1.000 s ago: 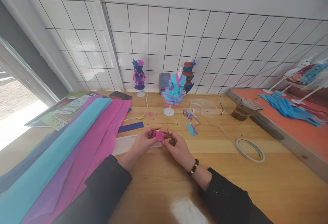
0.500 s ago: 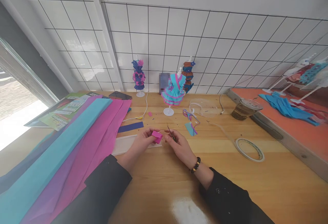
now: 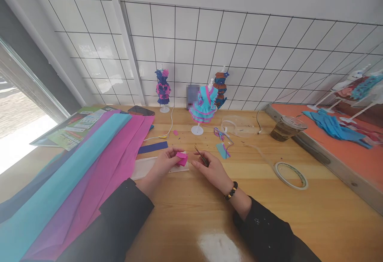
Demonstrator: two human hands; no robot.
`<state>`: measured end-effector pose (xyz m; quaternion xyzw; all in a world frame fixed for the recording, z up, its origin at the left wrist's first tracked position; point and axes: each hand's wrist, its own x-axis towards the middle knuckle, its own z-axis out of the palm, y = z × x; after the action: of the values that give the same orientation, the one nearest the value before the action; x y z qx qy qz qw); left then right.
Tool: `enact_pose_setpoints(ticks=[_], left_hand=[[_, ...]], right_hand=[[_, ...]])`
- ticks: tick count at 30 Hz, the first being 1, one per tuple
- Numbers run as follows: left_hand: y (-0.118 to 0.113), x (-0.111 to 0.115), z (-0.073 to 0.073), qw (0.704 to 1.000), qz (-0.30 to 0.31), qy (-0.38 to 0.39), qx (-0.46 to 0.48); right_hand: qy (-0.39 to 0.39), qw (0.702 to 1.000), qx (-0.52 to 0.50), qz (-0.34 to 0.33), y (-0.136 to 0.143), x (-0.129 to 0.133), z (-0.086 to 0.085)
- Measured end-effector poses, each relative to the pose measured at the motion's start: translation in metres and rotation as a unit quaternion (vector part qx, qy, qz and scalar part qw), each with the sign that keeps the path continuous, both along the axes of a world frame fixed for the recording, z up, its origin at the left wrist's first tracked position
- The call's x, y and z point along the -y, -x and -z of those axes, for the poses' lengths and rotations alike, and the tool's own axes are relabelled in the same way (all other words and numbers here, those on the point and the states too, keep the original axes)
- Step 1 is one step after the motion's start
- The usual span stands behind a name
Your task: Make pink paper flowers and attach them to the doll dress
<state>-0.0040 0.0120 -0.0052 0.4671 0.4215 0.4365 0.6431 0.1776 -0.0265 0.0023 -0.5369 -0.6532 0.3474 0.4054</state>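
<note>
A small folded piece of bright pink crepe paper (image 3: pixel 182 159) is pinched between the thumb and fingers of my left hand (image 3: pixel 167 162). My right hand (image 3: pixel 213 170), wearing a beaded bracelet (image 3: pixel 231 191), is closed around small scissors (image 3: pixel 202 156). Their thin points aim up and to the left; the handles are mostly hidden in the palm. A narrow gap separates my right fingertips from the pink paper. Under my left hand lies a white strip (image 3: pixel 146 167), with a dark blue paper strip (image 3: pixel 153 147) just behind it.
Long crepe paper sheets (image 3: pixel 89 166) cover the left side. A doll-sized turquoise dress (image 3: pixel 205 104) stands on its stand in front of me. To the right are scraps (image 3: pixel 223 150), a tape roll (image 3: pixel 279 174) and a brown cup (image 3: pixel 287 129). An orange surface (image 3: pixel 335 146) borders the table.
The pink paper has turned slightly in my left fingers and shows a fold. My right hand has shifted a little to the right, scissors still in it.
</note>
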Motion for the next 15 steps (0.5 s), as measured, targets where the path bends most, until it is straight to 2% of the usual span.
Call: enact_pose_setpoints(ticks=[3, 6, 15], left_hand=[[-0.003, 0.0019, 0.0, 0.999, 0.034, -0.012, -0.027], [-0.005, 0.0047, -0.0018, 0.998, 0.064, -0.015, -0.017], [-0.0061, 0.0068, -0.002, 0.993, 0.103, -0.055, -0.035]], right_hand=[[-0.001, 1.0, -0.013, 0.011, 0.0027, -0.0004, 0.0033], [-0.023, 1.0, -0.005, -0.001, 0.0058, 0.0005, 0.0054], [-0.09, 0.996, 0.009, -0.012, 0.0107, 0.0037, 0.0034]])
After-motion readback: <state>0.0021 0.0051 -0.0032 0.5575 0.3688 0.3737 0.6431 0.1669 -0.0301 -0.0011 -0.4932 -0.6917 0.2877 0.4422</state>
